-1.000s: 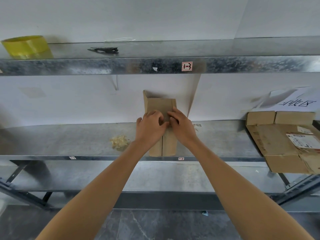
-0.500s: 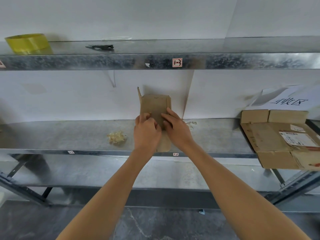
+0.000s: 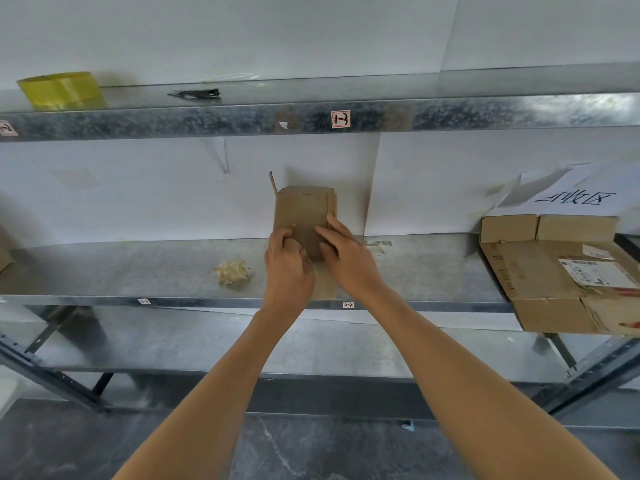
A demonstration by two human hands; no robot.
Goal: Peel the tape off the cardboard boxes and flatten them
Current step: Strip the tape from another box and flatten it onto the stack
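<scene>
A small brown cardboard box (image 3: 304, 209) stands on the middle metal shelf (image 3: 138, 268) against the white wall, with a thin flap sticking up at its top left corner. Both hands are on the face that is turned to me. My left hand (image 3: 289, 268) has its fingers curled and grips the box's lower left part. My right hand (image 3: 346, 258) lies on the lower right part with straighter fingers and presses on the cardboard. The bottom of the box is hidden behind my hands.
A crumpled ball of peeled tape (image 3: 232, 271) lies left of the box. Flattened cardboard boxes (image 3: 554, 271) are stacked at the shelf's right end under a white paper sign (image 3: 575, 199). On the upper shelf are a yellow tape roll (image 3: 60, 90) and a black tool (image 3: 195, 94).
Both hands have slid a little up the box's face. The box now looks pressed flatter, and its bottom flaps show less.
</scene>
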